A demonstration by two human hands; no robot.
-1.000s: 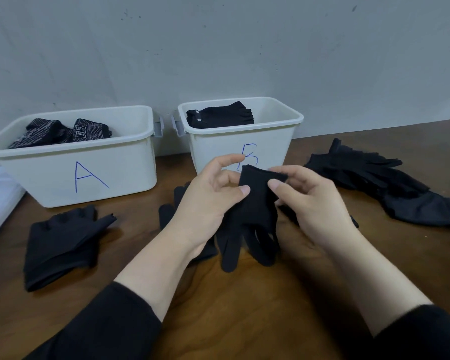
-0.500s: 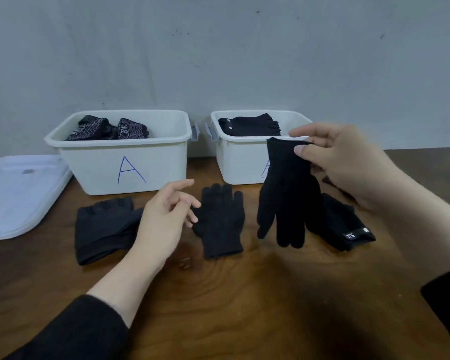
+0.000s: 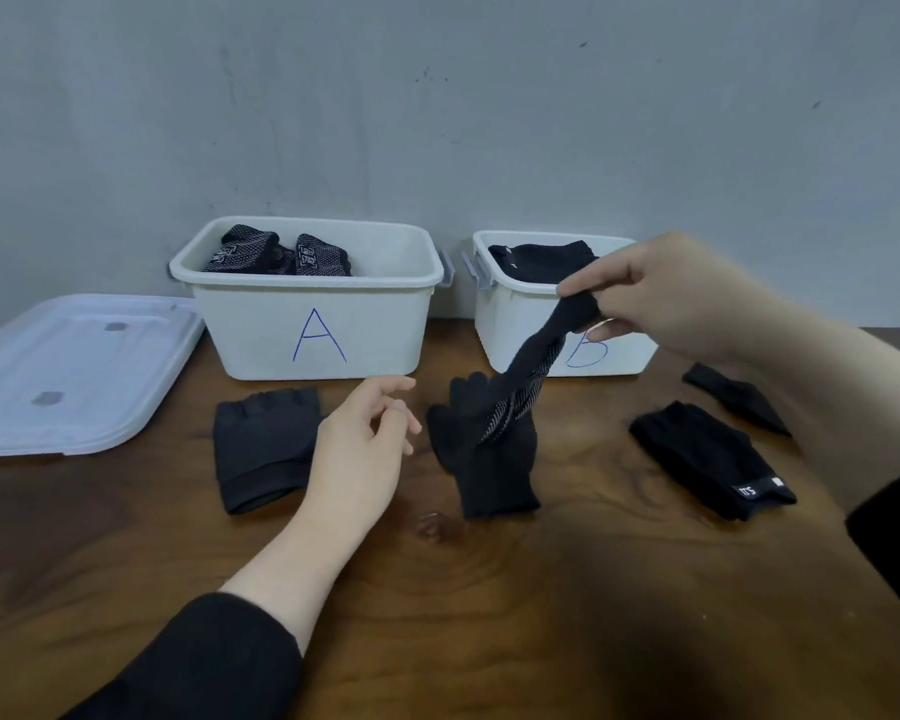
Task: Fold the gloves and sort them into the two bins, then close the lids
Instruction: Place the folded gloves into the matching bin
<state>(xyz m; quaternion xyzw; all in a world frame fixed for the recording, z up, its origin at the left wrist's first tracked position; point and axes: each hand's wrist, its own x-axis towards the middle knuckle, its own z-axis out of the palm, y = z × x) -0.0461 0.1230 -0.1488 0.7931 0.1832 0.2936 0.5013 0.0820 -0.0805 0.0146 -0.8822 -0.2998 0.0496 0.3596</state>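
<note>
My right hand (image 3: 661, 298) pinches the cuff of a black glove (image 3: 533, 363) with grey grip dots, which hangs in front of bin B (image 3: 510, 324). The hanging fingers reach down over a second black glove (image 3: 484, 459) lying flat on the wooden table. My left hand (image 3: 365, 449) hovers beside that flat glove, fingers loosely curled, holding nothing. Bin A (image 3: 261, 324) holds folded dotted gloves (image 3: 276, 254). Bin B holds a folded black glove (image 3: 541, 259). Both bins stand without lids.
A folded fingerless glove (image 3: 261, 444) lies left of my left hand. A folded black glove with a white tag (image 3: 707, 459) and another dark glove (image 3: 733, 397) lie at the right. White lids (image 3: 68, 366) are stacked at the far left.
My left hand let go of the glove and dropped toward the table. My right hand keeps the glove raised by its cuff; it has swung left, its fingers now over the flat glove.
</note>
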